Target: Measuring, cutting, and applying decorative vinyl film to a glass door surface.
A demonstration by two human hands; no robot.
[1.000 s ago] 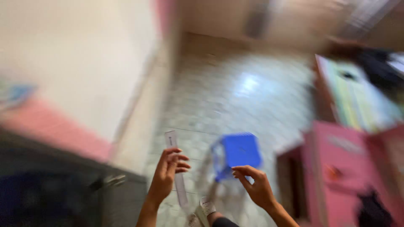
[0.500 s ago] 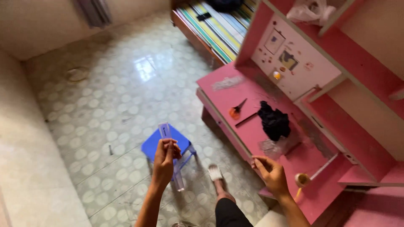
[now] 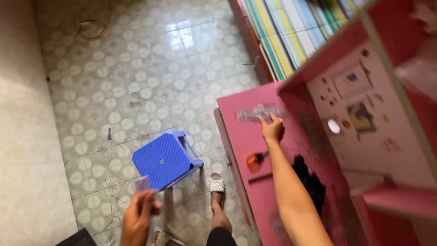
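My right hand (image 3: 272, 129) stretches out over the pink desk (image 3: 243, 136), fingers resting on a crumpled clear plastic piece (image 3: 255, 113) near the desk's far end. My left hand (image 3: 138, 217) is low at the bottom edge, pinching a thin clear plastic strip (image 3: 142, 183) that sticks up in front of the blue plastic stool (image 3: 162, 160). An orange-handled tool (image 3: 254, 160) and a black bundle (image 3: 308, 180) lie on the desk beside my right forearm.
The desk carries a pink hutch (image 3: 364, 105) with stickers on its pale back panel. A striped mattress (image 3: 287, 32) lies beyond it. My sandalled foot (image 3: 217, 184) stands on the patterned tile floor (image 3: 136, 82). A beige wall (image 3: 22, 114) runs along the left.
The view has swung and steadied over the desk. My right hand went from the desk's near edge forward to the clear plastic piece. My left hand with the strip dropped lower.
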